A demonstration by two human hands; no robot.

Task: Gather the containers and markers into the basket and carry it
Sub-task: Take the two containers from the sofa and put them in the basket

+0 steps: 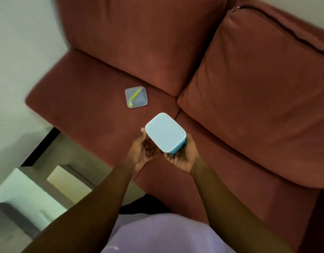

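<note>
I hold the blue container [165, 133] in front of me, above the front edge of the sofa seat [88, 99]. Its flat, rounded-rectangle face is turned up toward me, and its long axis runs from the upper left, away from me, down to the lower right, toward my right wrist. My right hand [183, 157] cups it from below at the near end, fingers wrapped under the lower corner. My left hand [141, 152] sits at its left side, palm turned inward and fingers half curled, with the thumb tip against the container's left edge. So both hands are partly closed around this one box, neither flat open nor fisted.

Farther up on the seat, well apart from my hands, lies a small clear square container [136, 96], resting flat on the cushion. Inside it a yellow-green stick-shaped thing [134, 95] lies on a diagonal; the view is blurred, so it may be a marker, but I cannot say for sure. Nothing lies between it and the blue container but bare red-brown upholstery.

Behind it rises a back cushion [139, 39], and a second large cushion [258, 84] fills the right side. My lilac garment [157, 232] shows at the bottom.
</note>
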